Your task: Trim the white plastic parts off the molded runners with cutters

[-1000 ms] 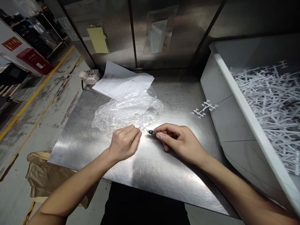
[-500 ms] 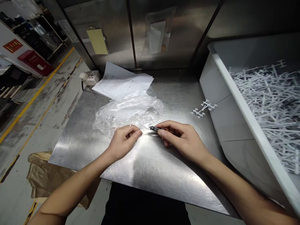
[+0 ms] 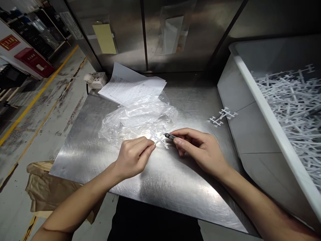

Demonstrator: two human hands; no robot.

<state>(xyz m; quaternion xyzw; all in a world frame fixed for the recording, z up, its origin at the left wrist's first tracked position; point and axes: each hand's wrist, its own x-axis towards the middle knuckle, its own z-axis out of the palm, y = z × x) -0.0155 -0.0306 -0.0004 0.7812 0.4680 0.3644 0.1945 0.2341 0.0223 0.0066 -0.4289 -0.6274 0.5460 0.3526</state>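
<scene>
My left hand (image 3: 136, 155) pinches a small white branched plastic piece (image 3: 160, 140) between thumb and fingers, over the metal table. In my right hand (image 3: 199, 147) is a small dark tool (image 3: 169, 136) with round marks along its side; its tip points left, close to the piece's branches. The tool's kind cannot be made out. Just beyond both hands lies a crumpled clear plastic bag (image 3: 136, 115) with small white bits in it. Another white branched plastic piece (image 3: 222, 117) lies to the right on the table, by the bin.
A large grey bin (image 3: 240, 110) at the right holds a heap of white branched pieces (image 3: 291, 110). Printed sheets (image 3: 132, 83) lie behind the bag, beside a power socket (image 3: 97, 80). A metal wall (image 3: 125, 33) closes off the back. Brown paper (image 3: 47, 187) lies below the table's left edge.
My left hand has turned and moved slightly right, and the white piece's branches now show clearly between the hands. The tool stays in my right hand. The whole view has shifted slightly.
</scene>
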